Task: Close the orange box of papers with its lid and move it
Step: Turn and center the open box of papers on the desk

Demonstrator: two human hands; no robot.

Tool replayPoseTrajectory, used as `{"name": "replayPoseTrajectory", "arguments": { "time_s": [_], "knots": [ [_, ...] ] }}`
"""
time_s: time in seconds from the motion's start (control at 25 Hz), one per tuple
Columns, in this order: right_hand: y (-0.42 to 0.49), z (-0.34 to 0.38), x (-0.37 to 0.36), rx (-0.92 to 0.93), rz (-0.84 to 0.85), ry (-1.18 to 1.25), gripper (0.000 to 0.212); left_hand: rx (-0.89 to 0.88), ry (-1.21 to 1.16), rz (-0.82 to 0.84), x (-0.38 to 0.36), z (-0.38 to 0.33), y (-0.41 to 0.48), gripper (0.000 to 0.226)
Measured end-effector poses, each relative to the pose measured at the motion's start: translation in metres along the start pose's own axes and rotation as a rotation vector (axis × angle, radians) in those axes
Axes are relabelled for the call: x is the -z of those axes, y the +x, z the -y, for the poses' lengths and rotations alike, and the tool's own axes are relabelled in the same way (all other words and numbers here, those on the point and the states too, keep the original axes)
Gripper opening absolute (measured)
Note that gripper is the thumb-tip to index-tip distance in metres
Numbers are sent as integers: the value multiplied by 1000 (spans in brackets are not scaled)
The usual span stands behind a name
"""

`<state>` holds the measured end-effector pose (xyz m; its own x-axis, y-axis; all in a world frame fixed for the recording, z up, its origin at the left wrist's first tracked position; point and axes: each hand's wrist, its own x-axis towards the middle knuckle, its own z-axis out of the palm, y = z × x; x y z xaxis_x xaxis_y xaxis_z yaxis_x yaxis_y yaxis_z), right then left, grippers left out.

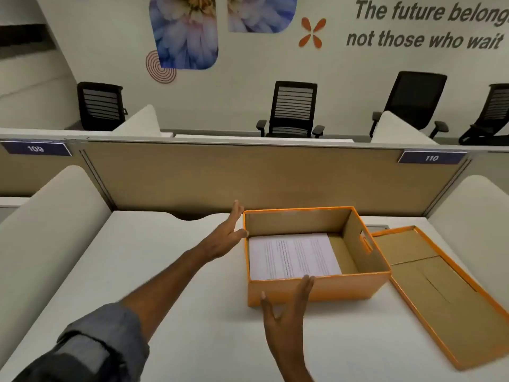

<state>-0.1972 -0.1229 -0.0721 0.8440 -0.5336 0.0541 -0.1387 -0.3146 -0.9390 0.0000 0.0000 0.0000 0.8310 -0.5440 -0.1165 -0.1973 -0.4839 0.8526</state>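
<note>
Nothing closed yet. Orange box (316,290) sitting open in the middle of the white table (170,285), papers (293,256) stacked against its left inside wall. Lid (435,288) lying upside down just right of the box (cardboard underside showing), touching or nearly touching its right wall. Left hand (227,238) open, fingers spread, at the box's far left corner. Right hand (286,307) open too, fingertips at the near wall's rim, gripping nothing. Judged early: still to fetch the lid, flip it, seat it, then carry the box off.
</note>
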Motion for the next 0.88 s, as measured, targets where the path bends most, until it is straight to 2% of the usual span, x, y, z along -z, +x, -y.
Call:
{"name": "replayPoseTrajectory", "arguments": {
  "time_s": [0.12,0.24,0.4,0.56,0.72,0.76,0.88],
  "knots": [
    [5,-6,-25,-197,-51,85,117,81,-35,52,10,19,39,96],
    [10,-11,-39,-334,-37,144,121,134,-100,75,15,28,71,90],
    [22,-22,-48,-339,-83,157,124,167,-232,102,19,52,111,80],
    [33,-23,-53,-325,-97,213,123,170,-264,101,19,66,133,61],
    [40,-21,-57,-306,-97,263,123,214,-302,89,20,69,141,54],
    [41,-21,-57,-296,-118,267,122,220,-311,95,20,69,139,55],
    [38,-17,-50,-266,-147,257,118,228,-322,121,17,68,128,79]
  ]
}}
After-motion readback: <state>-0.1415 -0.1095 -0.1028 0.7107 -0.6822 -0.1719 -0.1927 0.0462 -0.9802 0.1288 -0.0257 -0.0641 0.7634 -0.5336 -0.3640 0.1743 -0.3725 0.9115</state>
